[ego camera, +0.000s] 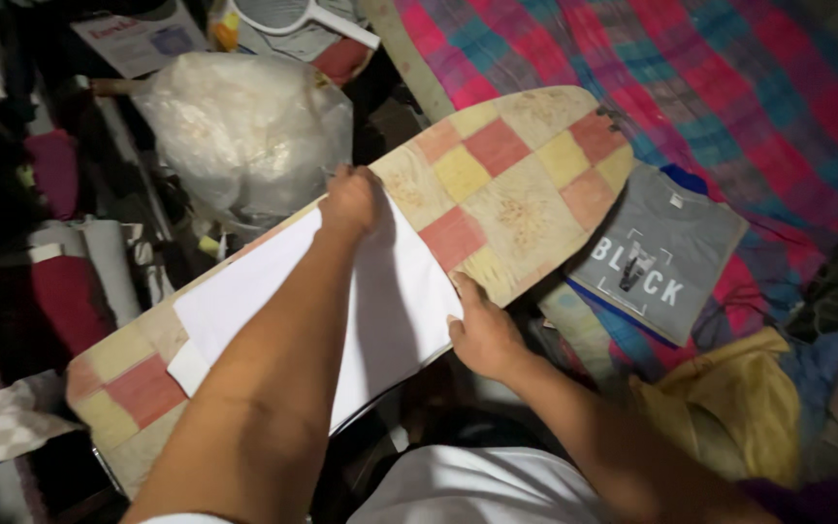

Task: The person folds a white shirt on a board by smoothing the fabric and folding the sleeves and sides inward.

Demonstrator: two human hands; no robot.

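Far left, at 9 o'clock: rolled red and white fabric (75, 281) in a dark, cluttered strip. At 11 o'clock a bulging clear plastic bag (244, 131) crowds the far edge of the ironing board (506, 184); above it a flat white printed sheet (138, 39) with a blue patch, and a white handled racket-like tool (303, 15). The board runs diagonally from 7 to 1 o'clock, its cover in red, yellow and beige squares. White cloth (409, 291) lies flat across its middle. Left hand (351, 202) sits at the cloth's far edge, fingers curled down onto it; whether it pinches the edge I cannot tell. Right hand (482, 335) is at the near edge around 5 o'clock, thumb on top, fingers tucked under, gripping the cloth. At 3 o'clock a folded grey T-shirt (661, 252) with white lettering rests on a pink-and-blue plaid blanket (729, 87). At 4 o'clock, crumpled yellow fabric (729, 398).
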